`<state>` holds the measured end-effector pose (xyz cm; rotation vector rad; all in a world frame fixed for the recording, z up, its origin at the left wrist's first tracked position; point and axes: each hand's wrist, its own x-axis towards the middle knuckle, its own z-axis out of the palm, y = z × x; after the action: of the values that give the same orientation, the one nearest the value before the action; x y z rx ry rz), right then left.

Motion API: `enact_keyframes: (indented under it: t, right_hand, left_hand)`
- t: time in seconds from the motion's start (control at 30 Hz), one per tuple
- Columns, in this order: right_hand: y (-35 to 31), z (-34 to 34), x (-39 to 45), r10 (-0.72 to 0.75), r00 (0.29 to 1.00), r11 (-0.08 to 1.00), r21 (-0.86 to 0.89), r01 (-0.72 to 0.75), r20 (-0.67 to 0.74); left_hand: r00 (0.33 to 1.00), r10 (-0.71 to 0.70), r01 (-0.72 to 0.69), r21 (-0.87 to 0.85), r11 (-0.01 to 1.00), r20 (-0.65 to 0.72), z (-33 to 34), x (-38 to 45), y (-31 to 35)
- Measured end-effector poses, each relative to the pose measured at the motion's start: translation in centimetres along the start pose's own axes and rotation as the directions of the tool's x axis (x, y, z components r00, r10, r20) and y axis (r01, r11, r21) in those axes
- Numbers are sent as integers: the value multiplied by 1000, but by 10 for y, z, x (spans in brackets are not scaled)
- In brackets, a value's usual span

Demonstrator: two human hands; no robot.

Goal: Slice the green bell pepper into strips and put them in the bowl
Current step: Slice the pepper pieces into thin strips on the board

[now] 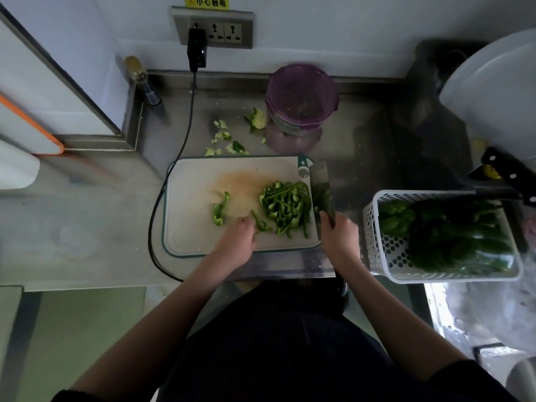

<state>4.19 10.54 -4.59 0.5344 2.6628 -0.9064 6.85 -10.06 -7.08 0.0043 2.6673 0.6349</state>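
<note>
**Slicing mostly done, nothing visibly bowled yet**

Pile of strips (285,206) sits on the right side of the cutting board (191,227); one wider piece (221,208) lies apart to the left, probably needs another cut. Right hand (338,232) is closed around the cleaver (323,195) handle, blade at the pile's right edge. Left hand (242,233) is curled, fingertips on a stray strip, not clearly pinching. Purple bowl (301,98) stands behind the board; contents unclear. Transfer remains.
</note>
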Motion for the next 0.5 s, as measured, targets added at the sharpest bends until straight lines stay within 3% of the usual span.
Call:
enact_keyframes:
  t: [0.1, 0.27, 0.37, 0.5]
  right_hand:
    - [-1, 1, 0, -4, 1000, 999, 41, 4, 11]
    - [-7, -2, -2, -21, 1000, 998, 54, 20, 19]
    - [-6, -4, -2, -20, 1000, 998, 65, 19, 24]
    - [-8, -5, -3, -13, 1000, 996, 93, 11, 25]
  left_hand:
    - [993, -117, 106, -276, 955, -21, -19, 3, 1]
    - [942, -334, 260, -624, 737, -2, -29, 31, 17]
    - [938, -338, 277, -761, 586, 81, -29, 38, 21]
    - [954, -244, 289, -765, 576, 176, -31, 30, 16]
